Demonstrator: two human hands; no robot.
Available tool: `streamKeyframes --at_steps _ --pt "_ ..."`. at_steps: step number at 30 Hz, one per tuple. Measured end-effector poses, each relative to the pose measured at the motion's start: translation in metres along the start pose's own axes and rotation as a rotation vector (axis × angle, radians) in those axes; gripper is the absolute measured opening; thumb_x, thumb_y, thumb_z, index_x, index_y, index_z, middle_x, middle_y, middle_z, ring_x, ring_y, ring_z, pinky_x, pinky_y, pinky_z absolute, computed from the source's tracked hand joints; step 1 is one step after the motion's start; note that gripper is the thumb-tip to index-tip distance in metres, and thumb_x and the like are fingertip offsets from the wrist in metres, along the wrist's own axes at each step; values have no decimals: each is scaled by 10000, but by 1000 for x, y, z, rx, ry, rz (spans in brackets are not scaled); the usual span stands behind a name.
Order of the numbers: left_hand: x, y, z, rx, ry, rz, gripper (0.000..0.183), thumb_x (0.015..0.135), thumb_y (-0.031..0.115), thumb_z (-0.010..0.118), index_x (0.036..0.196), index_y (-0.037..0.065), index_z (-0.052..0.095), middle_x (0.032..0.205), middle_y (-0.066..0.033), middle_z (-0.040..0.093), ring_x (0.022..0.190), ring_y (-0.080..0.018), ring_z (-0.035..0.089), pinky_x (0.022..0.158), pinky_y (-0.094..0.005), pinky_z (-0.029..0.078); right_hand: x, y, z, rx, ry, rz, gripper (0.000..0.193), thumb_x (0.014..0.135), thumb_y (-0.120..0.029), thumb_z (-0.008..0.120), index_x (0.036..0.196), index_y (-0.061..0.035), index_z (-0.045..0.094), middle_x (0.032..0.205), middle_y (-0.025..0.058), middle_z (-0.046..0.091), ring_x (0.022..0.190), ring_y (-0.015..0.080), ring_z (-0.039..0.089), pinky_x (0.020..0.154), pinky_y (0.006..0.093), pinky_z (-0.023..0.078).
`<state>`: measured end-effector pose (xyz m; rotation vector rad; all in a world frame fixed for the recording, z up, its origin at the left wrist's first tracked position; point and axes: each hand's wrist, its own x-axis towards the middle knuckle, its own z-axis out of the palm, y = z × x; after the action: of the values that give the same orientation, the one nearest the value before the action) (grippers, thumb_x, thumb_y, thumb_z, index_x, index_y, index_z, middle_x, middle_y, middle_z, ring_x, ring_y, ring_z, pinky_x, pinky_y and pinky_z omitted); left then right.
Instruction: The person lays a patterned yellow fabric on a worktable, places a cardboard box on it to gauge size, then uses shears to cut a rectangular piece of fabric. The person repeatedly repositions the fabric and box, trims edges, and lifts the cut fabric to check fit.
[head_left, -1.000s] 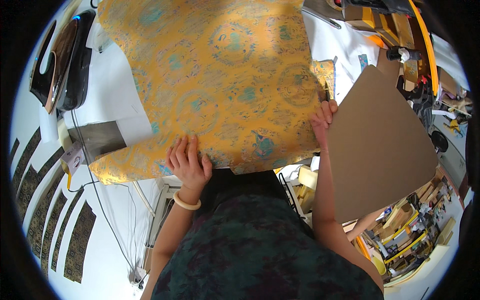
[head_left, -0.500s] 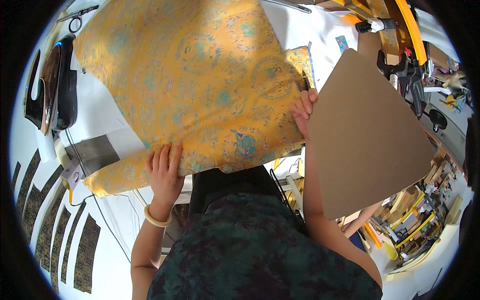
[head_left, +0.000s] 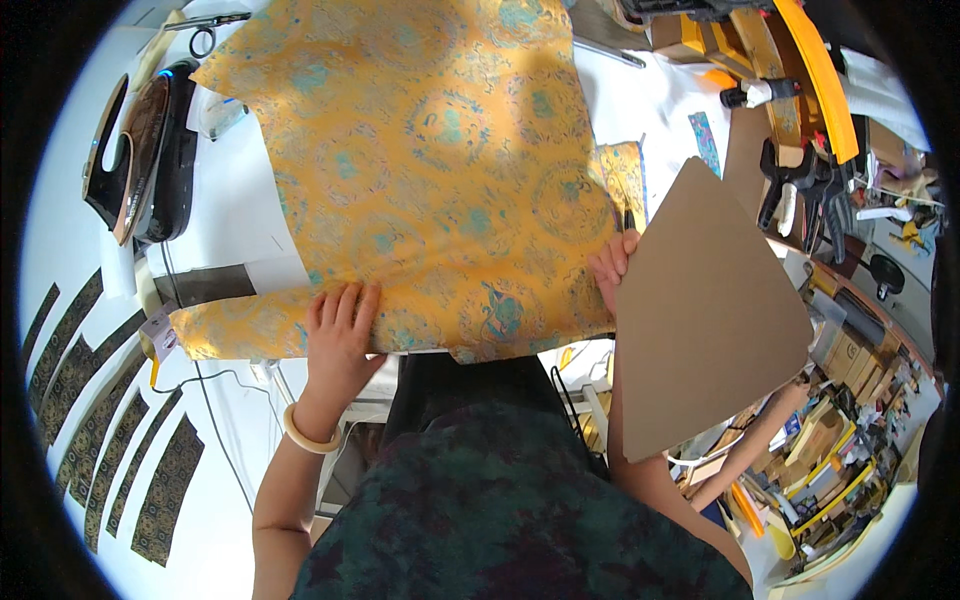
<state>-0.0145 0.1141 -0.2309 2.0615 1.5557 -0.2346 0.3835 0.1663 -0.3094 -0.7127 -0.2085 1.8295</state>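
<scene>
A large yellow patterned fabric (head_left: 430,180) covers the middle of the table, with blue and green motifs and a folded or rolled near edge. My left hand (head_left: 338,325) lies on its near left part, fingers stretched out on top and thumb out past the edge. At the fabric's right edge, the bent fingers of my right hand (head_left: 612,265) show beside a brown cardboard sheet (head_left: 715,320). That sheet hides my palm and much of my forearm; whether my fingers grip the fabric or the sheet is unclear. A slim dark tool (head_left: 628,216) is just beyond them.
A black iron (head_left: 150,160) stands at the left, with its cord running down. Dark patterned strips (head_left: 165,490) lie at lower left. Clamps (head_left: 800,190) and a yellow bar (head_left: 825,80) are at the right. Another arm (head_left: 750,435) reaches behind the cardboard, over a cluttered area.
The fabric's near part lies straighter and flatter, and my left thumb now shows past its edge. The cardboard has shifted and tilted. My view has moved, so everything sits differently.
</scene>
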Motion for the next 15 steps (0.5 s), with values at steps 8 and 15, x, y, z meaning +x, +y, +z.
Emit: streamKeyframes --at_steps 8,15 --pt "30 6 2 -103 -30 146 1142 555 442 927 1525 97 432 1562 -200 424 1454 -388 387 1190 -551 292 -5 3 0 -4 -4 6 197 1017 -262 603 943 -79 611 694 15 524 565 105 443 643 290 374" --pt "25 2 17 -62 33 164 1109 565 491 909 1500 89 467 1525 -190 480 1418 -368 449 1144 -519 348 -6 3 -21 19 -224 41 214 1025 -290 590 963 -89 624 706 12 543 584 114 497 663 294 387"
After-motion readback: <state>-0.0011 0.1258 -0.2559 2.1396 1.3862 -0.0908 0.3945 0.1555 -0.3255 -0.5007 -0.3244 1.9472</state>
